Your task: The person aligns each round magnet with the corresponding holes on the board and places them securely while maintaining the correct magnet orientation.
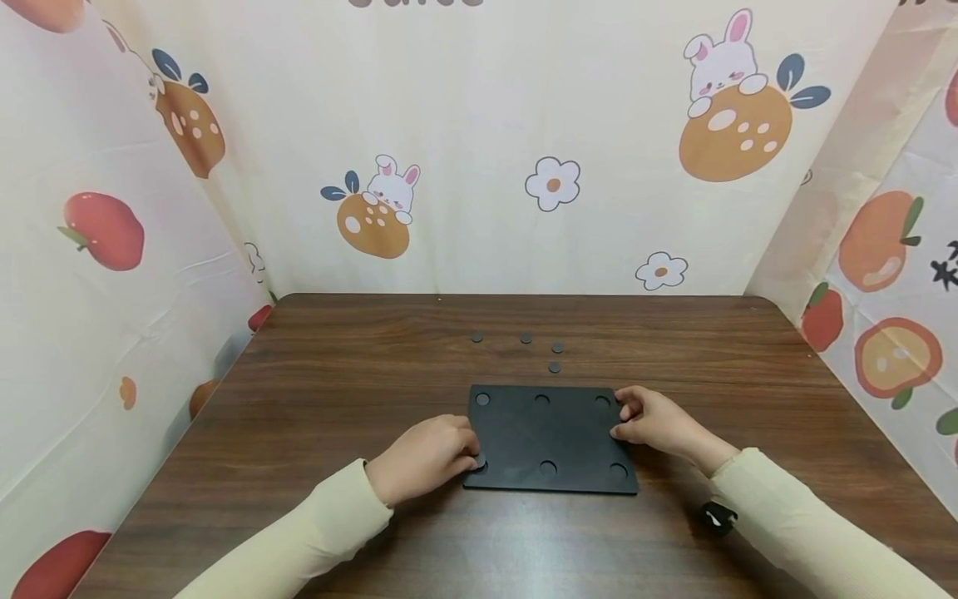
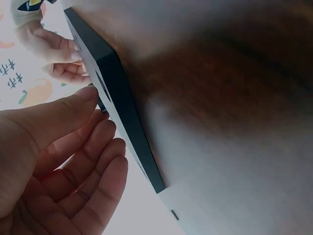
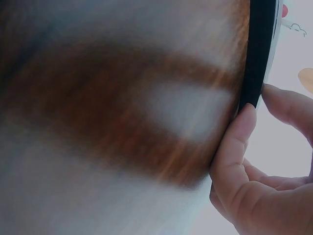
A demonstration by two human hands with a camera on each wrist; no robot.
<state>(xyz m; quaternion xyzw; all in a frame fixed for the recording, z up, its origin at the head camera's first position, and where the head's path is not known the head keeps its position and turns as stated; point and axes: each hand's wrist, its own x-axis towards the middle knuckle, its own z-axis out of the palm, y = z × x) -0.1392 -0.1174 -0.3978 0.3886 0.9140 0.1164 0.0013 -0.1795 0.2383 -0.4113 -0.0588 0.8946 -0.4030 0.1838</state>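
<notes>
A flat black board [image 1: 550, 433] with round recesses near its edges lies on the wooden table. At its front left recess my left hand [image 1: 430, 457] pinches a small dark disc [image 2: 101, 104] between thumb and fingertips; the disc is partly hidden by the fingers. My right hand [image 1: 662, 424] grips the board's right edge, with thumb and a finger against the rim in the right wrist view. The back left recess seems to hold a disc [image 1: 482, 399]. Several more loose discs [image 1: 526, 339] lie on the table behind the board.
The brown wooden table [image 1: 359, 358] extends around the board on all sides. A patterned curtain [image 1: 479, 233] hangs behind the table and along both sides. A small black object [image 1: 720, 517] shows at the right sleeve.
</notes>
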